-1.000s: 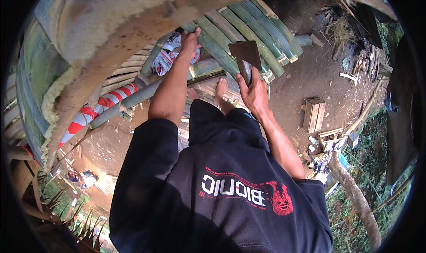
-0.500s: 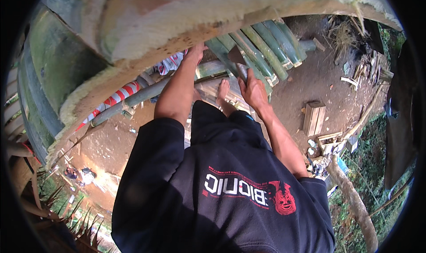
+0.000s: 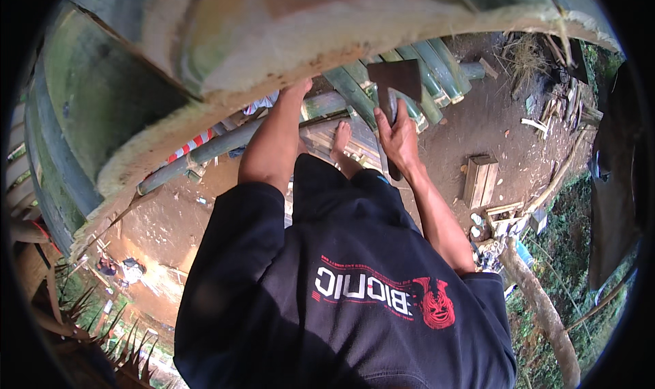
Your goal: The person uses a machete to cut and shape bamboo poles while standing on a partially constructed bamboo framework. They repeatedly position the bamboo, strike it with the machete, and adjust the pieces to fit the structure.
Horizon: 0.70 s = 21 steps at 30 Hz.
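Note:
My right hand (image 3: 398,133) grips the handle of a short tool with a broad, flat, dark blade (image 3: 399,77). The blade is raised and turned broadside, in front of several green bamboo lengths (image 3: 351,89). My left arm reaches up to the rough, pale edge of a large overhead bamboo layer (image 3: 273,58). At that edge my left hand (image 3: 297,87) is mostly covered, so its fingers and anything in them are hidden. Below both hands runs a horizontal bamboo pole (image 3: 228,143).
My bare foot (image 3: 342,136) is on wooden slats below. Far down on the ground lie a wooden box (image 3: 481,181) and scrap wood (image 3: 572,109). A thick branch (image 3: 539,300) rises at right. Red-and-white cloth (image 3: 192,145) hangs behind the pole. People (image 3: 129,269) are at lower left.
My right hand has turned the tool, so its blade now shows broadside and sits higher and further right. The left hand has shifted slightly, with more of it hidden behind the overhead edge.

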Available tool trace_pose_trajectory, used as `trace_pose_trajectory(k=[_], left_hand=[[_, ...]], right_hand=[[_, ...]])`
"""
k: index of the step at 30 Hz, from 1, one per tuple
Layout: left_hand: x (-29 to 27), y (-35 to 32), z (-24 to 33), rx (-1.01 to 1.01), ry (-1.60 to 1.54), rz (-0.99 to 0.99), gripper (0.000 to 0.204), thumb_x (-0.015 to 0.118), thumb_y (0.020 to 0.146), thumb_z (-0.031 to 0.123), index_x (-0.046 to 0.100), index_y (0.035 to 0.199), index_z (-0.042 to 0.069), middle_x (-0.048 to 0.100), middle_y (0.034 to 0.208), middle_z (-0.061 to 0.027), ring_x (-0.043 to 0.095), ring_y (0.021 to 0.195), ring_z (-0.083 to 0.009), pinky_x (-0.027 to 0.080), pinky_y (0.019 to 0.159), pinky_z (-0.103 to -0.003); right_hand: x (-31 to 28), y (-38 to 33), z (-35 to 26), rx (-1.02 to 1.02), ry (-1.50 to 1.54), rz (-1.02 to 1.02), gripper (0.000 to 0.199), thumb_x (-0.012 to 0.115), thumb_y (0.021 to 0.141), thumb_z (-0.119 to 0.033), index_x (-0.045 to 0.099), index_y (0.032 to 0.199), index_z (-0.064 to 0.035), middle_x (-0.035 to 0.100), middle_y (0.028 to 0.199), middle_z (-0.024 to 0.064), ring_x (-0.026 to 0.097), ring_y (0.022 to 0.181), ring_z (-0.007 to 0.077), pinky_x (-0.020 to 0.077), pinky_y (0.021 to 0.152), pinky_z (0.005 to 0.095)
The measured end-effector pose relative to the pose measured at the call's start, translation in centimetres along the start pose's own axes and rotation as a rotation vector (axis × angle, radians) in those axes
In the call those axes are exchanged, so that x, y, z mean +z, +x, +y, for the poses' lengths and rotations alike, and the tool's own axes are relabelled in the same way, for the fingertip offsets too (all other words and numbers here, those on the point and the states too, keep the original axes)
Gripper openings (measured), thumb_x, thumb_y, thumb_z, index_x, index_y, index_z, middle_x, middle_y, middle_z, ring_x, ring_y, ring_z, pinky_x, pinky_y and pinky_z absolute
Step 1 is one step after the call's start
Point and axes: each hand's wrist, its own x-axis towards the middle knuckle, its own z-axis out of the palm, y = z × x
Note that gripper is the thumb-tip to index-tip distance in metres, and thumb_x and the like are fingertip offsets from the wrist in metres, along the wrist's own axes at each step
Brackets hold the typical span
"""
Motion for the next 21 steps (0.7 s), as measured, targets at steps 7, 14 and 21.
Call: trace_pose_trajectory(k=[7, 14, 21], left_hand=[[-3.4, 3.0, -2.0, 0.092, -0.175, -0.022, 0.034, 0.068, 0.09, 0.024, 0.051, 0.117, 0.012, 0.06, 0.121, -0.007, 0.062, 0.102, -0.0286, 0.047, 0.084, -0.051], [-8.1, 4.6, -3.4, 0.171, -0.092, 0.011, 0.032, 0.066, 0.092, 0.021, 0.051, 0.119, 0.012, 0.06, 0.122, -0.0069, 0.063, 0.105, -0.0281, 0.049, 0.086, -0.051], [-0.6, -2.4, 1.9, 0.001, -0.044, 0.054, 0.033, 0.066, 0.092, 0.021, 0.051, 0.12, 0.012, 0.06, 0.122, -0.0072, 0.063, 0.104, -0.0282, 0.051, 0.084, -0.049]], right_hand=[[2.7, 0.7, 2.4, -0.099, -0.25, -0.161, 0.047, 0.06, 0.095, -0.029, 0.042, 0.125, 0.0017, 0.063, 0.081, 0.0331, 0.062, 0.078, 0.0525, 0.0487, 0.064, 0.0522], [3.5, -1.3, -1.9, -0.237, 0.1, 0.156, 0.039, 0.061, 0.094, -0.027, 0.051, 0.119, 0.0017, 0.064, 0.085, 0.0322, 0.063, 0.08, 0.0509, 0.0492, 0.064, 0.0511], [1.2, -0.2, -1.8, -0.083, -0.029, 0.061, 0.041, 0.062, 0.094, -0.028, 0.048, 0.121, 0.0011, 0.064, 0.081, 0.0291, 0.066, 0.076, 0.0426, 0.05, 0.067, 0.0456]])
